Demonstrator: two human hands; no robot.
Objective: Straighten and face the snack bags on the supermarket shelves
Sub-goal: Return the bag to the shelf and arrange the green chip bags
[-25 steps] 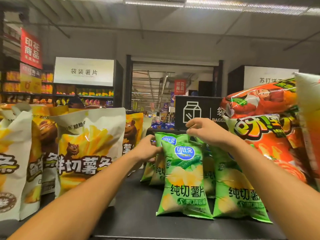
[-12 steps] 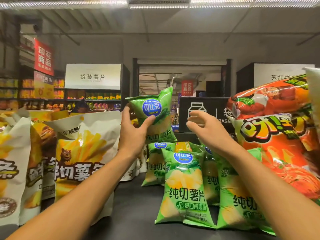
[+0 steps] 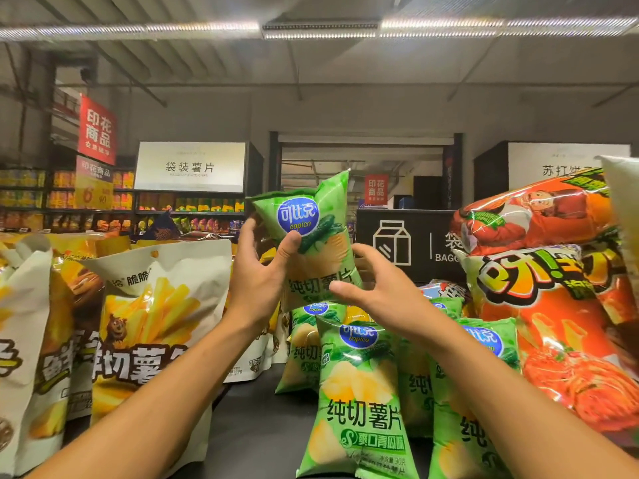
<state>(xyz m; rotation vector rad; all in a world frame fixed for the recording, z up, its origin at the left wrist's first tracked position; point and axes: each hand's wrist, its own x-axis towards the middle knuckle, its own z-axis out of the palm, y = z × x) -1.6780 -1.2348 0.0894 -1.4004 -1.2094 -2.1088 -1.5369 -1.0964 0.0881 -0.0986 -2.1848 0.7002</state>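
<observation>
Your left hand [image 3: 257,292] pinches a green bag [image 3: 313,243] between thumb and curled fingers [image 3: 249,225], holding it in the air, upright and logo toward you, likely so you can check its face. Your right hand [image 3: 378,293] is spread with fingers [image 3: 340,288] wide, its thumb on the bag's lower right edge as if to steady it. Below, more green bags [image 3: 359,392] lean unevenly on the dark shelf [image 3: 262,433], between fry bags [image 3: 145,326] and orange bags [image 3: 553,323].

Supermarket: stocked snack shelves [image 3: 190,216]
</observation>
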